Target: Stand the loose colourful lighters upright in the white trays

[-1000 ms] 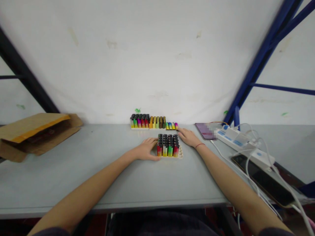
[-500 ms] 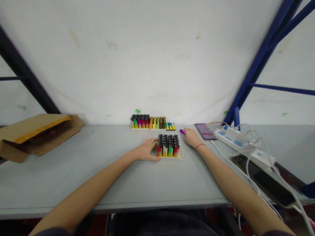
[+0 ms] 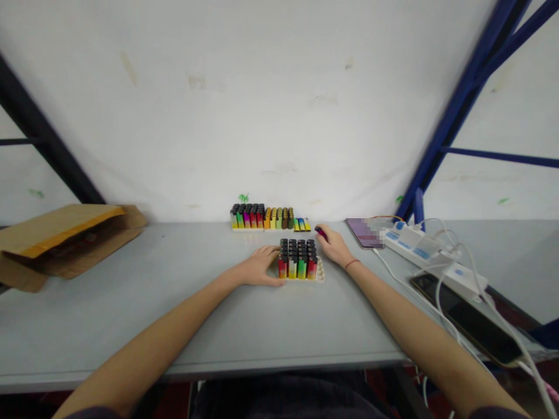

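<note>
A white lighter tray (image 3: 321, 273) stands on the table, filled with upright lighters (image 3: 297, 259) in red, white and green with black tops. Its right-hand column of slots holds no lighters. My left hand (image 3: 259, 267) grips the tray's left side, thumb at the front corner and fingers toward the back. Just behind and right of the tray, my right hand (image 3: 332, 244) is closed on a purple lighter (image 3: 322, 234) with a dark top, held tilted and partly hidden by the fingers.
Against the wall stand more upright lighters (image 3: 247, 216), yellow and brown ones (image 3: 278, 218), and a few lying flat (image 3: 301, 224). On the right are a tablet (image 3: 364, 233), a power strip (image 3: 437, 262), white cables and a phone (image 3: 465, 317). An open cardboard box (image 3: 74, 238) lies left.
My right hand has picked the purple lighter up from the table and moved slightly left and nearer the tray with it. The left hand stays at the tray.
</note>
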A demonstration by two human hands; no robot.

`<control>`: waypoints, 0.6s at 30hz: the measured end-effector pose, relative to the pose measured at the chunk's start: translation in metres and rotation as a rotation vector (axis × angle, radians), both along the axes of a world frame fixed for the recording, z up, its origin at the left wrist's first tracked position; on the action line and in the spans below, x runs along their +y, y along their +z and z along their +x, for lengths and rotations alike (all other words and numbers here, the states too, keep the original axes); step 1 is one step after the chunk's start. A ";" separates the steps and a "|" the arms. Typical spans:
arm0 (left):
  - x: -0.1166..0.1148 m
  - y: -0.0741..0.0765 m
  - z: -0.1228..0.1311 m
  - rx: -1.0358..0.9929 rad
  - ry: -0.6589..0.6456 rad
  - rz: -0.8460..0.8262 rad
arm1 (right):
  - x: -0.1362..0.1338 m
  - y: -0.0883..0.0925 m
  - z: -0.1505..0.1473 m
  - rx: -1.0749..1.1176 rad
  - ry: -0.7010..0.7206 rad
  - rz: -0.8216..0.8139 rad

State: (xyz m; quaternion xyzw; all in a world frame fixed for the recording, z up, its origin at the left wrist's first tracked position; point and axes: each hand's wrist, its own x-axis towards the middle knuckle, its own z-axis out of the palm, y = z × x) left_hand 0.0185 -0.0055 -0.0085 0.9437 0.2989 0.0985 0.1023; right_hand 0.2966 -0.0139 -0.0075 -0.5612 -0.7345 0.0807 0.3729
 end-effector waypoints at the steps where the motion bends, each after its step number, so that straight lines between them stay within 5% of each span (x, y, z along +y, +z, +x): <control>1: 0.000 0.000 0.000 -0.002 -0.001 -0.001 | -0.001 0.000 -0.002 0.034 0.029 0.014; 6: -0.002 0.002 0.001 0.000 -0.001 -0.004 | -0.010 0.005 -0.018 0.176 0.086 0.038; 12: -0.001 0.002 0.001 0.002 0.004 -0.005 | -0.013 0.000 -0.030 0.410 -0.126 0.016; 18: 0.000 0.001 0.000 -0.007 0.001 -0.004 | -0.007 -0.006 -0.030 0.714 -0.183 -0.066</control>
